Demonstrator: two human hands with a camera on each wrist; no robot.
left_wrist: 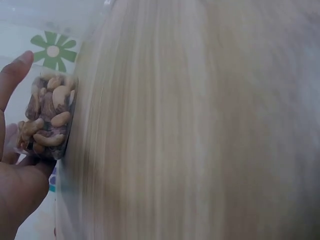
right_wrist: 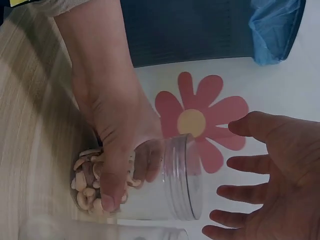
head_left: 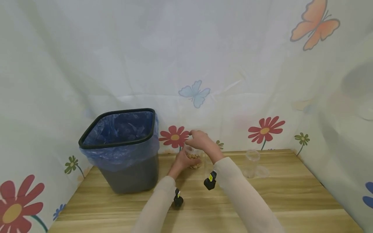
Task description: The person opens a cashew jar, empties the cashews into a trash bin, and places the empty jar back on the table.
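My left hand (head_left: 183, 159) grips a clear plastic jar (right_wrist: 150, 202) around its side, thumb across the front. Mixed nuts (left_wrist: 50, 112), with cashews among them, fill its lower part. The threaded rim of the jar shows without a lid in the right wrist view. Above that mouth is my right hand (head_left: 201, 140), its fingers spread apart and nothing between them; in the right wrist view the fingertips (right_wrist: 237, 127) face the rim with a gap. Right beside the held jar stands a second clear jar (right_wrist: 145, 233), partly cut off in that view.
Another clear jar (head_left: 252, 164) stands further right on the wooden table (head_left: 204, 207), a round clear lid (head_left: 263, 171) lying next to it. To the left is a dark bin (head_left: 131, 174) lined with a blue bag (head_left: 122, 127). A flowered curtain (head_left: 140, 64) hangs behind.
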